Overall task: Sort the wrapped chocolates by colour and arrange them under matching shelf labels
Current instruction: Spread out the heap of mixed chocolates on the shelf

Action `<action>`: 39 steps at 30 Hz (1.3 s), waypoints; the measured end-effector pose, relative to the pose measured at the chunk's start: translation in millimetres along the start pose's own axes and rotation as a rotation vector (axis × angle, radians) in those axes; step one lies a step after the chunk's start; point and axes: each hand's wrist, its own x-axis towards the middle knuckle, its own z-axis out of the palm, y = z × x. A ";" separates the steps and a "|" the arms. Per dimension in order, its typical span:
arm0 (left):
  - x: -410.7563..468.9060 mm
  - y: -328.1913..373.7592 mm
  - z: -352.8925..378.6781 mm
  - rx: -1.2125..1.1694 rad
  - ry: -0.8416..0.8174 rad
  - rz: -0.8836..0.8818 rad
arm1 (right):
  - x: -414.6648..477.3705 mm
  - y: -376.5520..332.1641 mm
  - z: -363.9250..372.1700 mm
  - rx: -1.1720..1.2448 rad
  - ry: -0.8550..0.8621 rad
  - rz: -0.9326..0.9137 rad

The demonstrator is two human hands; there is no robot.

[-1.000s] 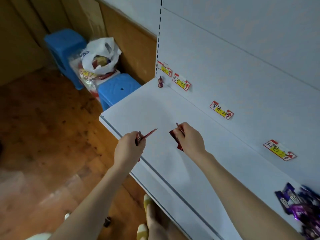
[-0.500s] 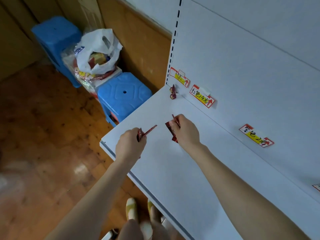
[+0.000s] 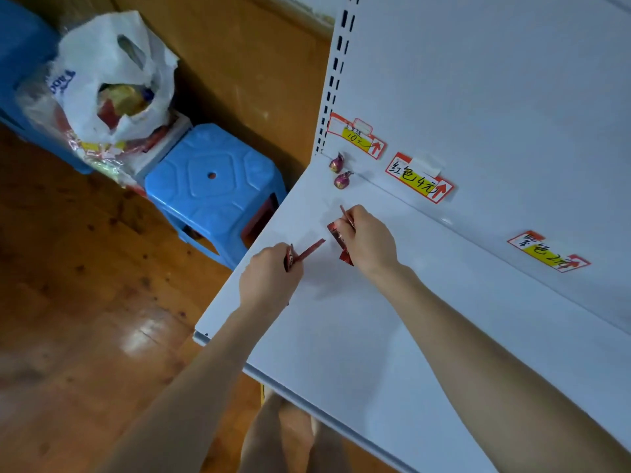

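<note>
Sorting looks barely begun. Only two round purplish foil chocolates (image 3: 336,162) are set down, one just in front of the other at the back left corner of the white shelf (image 3: 341,336), below the label marked 10 (image 3: 355,138). Nothing lies yet under the red label (image 3: 420,182) or the purple label (image 3: 546,250) farther along the back edge, which makes three labels in view. The left hand (image 3: 269,278) pinches a red-wrapped chocolate (image 3: 304,254) in curled fingers near the shelf's left edge. The right hand (image 3: 370,244), fingers also curled, grips red wrappers (image 3: 341,240) just short of the red label, which is probably where they are going. There may be one or two, since the hand hides the count. Beyond the left edge stand two blue stools (image 3: 211,186) and one white plastic bag (image 3: 109,80).
</note>
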 end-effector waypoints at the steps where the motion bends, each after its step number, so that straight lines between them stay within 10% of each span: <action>1: -1.1 2.7 1.7 0.009 -0.031 0.009 | -2.6 4.0 -1.8 -0.009 0.001 0.012; 18: -12.3 51.6 64.9 -0.205 -0.100 0.128 | 9.9 65.6 -16.2 -0.103 0.061 -0.022; 30: -39.2 41.1 57.5 0.153 0.049 0.402 | -2.0 74.8 -25.1 0.021 0.031 -0.195; 39: -81.7 72.6 53.9 0.412 -0.036 0.883 | -88.4 151.1 -69.2 -0.018 0.099 0.183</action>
